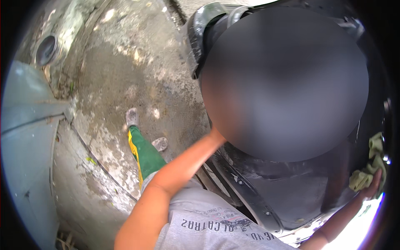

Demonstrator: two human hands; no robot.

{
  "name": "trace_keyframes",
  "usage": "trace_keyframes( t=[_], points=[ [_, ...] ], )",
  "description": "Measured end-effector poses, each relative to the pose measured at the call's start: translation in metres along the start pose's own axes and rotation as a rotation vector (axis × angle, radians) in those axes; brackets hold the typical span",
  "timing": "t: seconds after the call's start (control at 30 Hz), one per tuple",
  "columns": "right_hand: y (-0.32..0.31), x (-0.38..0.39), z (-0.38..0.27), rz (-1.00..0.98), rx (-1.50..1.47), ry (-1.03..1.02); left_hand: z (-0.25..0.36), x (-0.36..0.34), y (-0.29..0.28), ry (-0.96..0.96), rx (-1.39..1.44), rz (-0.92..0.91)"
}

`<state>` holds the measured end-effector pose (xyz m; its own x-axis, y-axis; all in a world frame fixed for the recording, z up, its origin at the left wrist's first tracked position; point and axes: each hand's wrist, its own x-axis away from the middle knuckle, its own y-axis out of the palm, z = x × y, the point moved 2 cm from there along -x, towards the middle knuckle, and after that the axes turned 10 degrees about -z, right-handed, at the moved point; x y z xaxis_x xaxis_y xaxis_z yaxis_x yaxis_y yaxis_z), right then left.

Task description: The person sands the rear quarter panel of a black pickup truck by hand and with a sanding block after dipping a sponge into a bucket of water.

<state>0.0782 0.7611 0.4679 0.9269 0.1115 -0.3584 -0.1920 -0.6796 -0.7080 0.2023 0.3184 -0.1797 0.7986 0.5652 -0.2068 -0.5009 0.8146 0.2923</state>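
At the far right, my right hand (pixel 375 184) is closed around a crumpled olive-green cloth (pixel 361 180). The cloth lies against the glossy black body panel (pixel 287 196), near its bright edge. My left forearm (pixel 183 166) stretches up and to the right toward the same black bodywork. A large round blur covers the middle of that bodywork and hides my left hand, so its fingers do not show.
A stained concrete floor (pixel 112 83) lies on the left, with my feet in grey shoes (pixel 132 116) on it. Blue-grey sheet metal (pixel 29 166) stands at the left edge. A dark round bowl-like object (pixel 46 50) sits at the upper left. A curved black guard (pixel 200 29) juts out at the top.
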Motion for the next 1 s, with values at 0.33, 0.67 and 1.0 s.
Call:
trace_keyframes(
  t=[0.33,0.67,1.0],
  points=[
    [0.241,0.097,-0.102,-0.404,0.385,-0.666,0.041,0.141,0.024,-0.214,0.106,-0.568],
    [0.345,0.208,-0.120,-0.261,0.323,-0.914,0.120,0.072,-0.107,-0.809,0.306,-0.473],
    [0.618,0.378,-0.156,-0.566,-0.418,-0.370,0.191,0.057,-0.210,-0.706,0.685,-0.455]
  ],
)
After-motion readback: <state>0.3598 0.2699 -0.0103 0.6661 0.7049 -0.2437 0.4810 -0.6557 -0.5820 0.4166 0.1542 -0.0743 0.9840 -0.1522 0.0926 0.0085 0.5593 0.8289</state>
